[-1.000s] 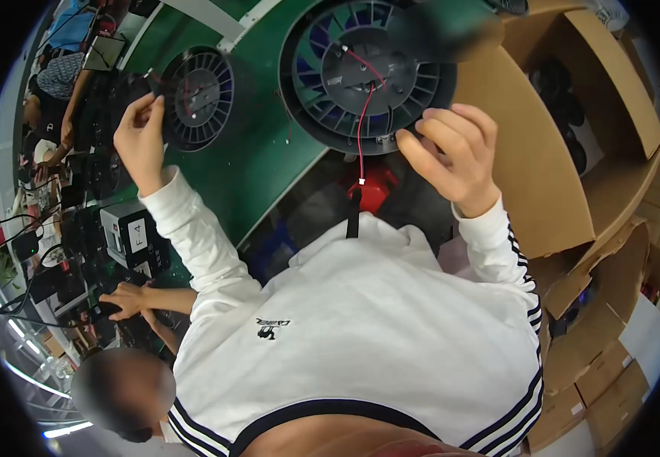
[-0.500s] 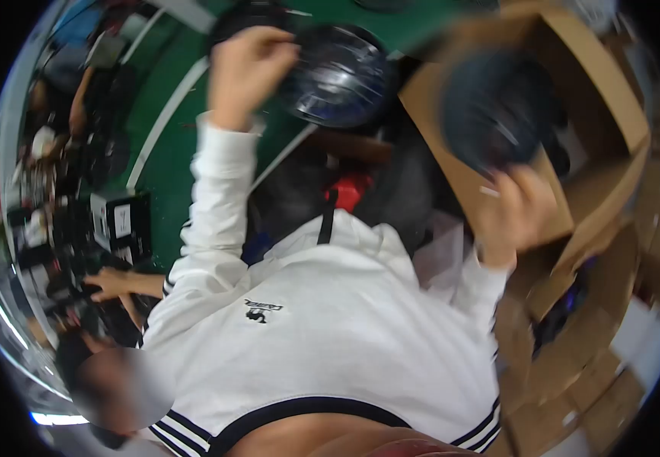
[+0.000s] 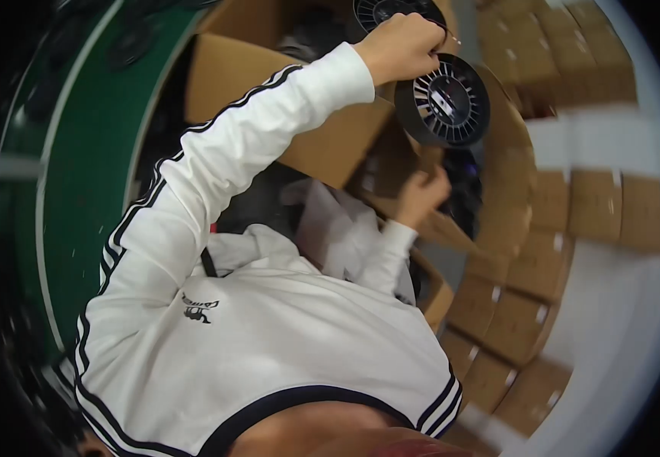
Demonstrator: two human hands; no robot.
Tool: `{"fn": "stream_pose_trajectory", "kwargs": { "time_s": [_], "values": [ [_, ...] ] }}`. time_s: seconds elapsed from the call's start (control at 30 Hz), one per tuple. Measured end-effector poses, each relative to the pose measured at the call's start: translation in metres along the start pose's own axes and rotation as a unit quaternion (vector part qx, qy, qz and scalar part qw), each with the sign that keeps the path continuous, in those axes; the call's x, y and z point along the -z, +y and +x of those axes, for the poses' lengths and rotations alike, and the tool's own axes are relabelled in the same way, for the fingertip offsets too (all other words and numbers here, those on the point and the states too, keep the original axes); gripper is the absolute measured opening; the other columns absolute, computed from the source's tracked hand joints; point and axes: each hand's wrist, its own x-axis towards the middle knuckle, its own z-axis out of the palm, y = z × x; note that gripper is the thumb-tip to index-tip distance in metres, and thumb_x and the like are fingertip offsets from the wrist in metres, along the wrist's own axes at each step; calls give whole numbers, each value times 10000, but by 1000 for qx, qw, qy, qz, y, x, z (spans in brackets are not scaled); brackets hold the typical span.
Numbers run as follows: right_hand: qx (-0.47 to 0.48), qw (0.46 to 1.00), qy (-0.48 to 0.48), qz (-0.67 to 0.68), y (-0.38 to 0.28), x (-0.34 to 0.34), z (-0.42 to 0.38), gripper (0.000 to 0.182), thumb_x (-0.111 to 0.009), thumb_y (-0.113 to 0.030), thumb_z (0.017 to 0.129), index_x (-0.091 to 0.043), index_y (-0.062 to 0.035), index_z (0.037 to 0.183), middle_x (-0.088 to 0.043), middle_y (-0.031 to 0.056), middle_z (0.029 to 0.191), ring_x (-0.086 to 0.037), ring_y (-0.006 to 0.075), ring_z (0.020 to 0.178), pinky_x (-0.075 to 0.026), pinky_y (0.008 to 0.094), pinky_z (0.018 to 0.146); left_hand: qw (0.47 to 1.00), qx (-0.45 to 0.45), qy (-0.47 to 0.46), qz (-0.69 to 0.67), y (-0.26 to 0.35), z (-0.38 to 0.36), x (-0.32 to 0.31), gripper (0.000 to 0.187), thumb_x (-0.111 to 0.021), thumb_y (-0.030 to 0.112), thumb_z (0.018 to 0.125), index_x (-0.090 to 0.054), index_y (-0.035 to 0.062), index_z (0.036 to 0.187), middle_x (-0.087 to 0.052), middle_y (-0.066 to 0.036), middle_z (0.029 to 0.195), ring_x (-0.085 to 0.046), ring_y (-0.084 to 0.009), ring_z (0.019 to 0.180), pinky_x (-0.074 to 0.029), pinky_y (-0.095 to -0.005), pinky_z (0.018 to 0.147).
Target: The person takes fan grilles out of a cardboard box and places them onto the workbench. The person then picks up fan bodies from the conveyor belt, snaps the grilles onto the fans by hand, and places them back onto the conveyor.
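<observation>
The round black fan [image 3: 443, 100] shows its slatted face and hub label to me, with no clear long axis; it's just below the left hand [image 3: 402, 47], whose fingers are curled in narrow, on what I can't tell. Another fan [image 3: 391, 9] sits behind that hand. The right hand [image 3: 424, 196] is lower, blurred, its grip unclear, by an open carton [image 3: 514, 179]. A carton flap [image 3: 330, 141] stands between the fan and the green table [image 3: 90, 175].

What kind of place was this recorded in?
Probably a factory assembly or packing area. What suggests it: the stacked cardboard boxes, the long green-topped workbench with dark parts on it, and the black fan-like wheel at the person's left hand.
</observation>
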Motion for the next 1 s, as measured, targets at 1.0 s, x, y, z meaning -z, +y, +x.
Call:
{"fn": "stream_pose_trajectory", "kwargs": {
  "time_s": [1.0],
  "values": [
    [491,834,-173,183,-605,-237,-95,899,-732,-488,949,-412,6,1629,-415,380,1621,-402,579,1474,-329,658,1206,498,624,186,572,-159,-721,672,591,-739,318,964,-586,159,1512,-585,-134,1575,-596,-333,1418,-549,-540,1078]
  ]
}}
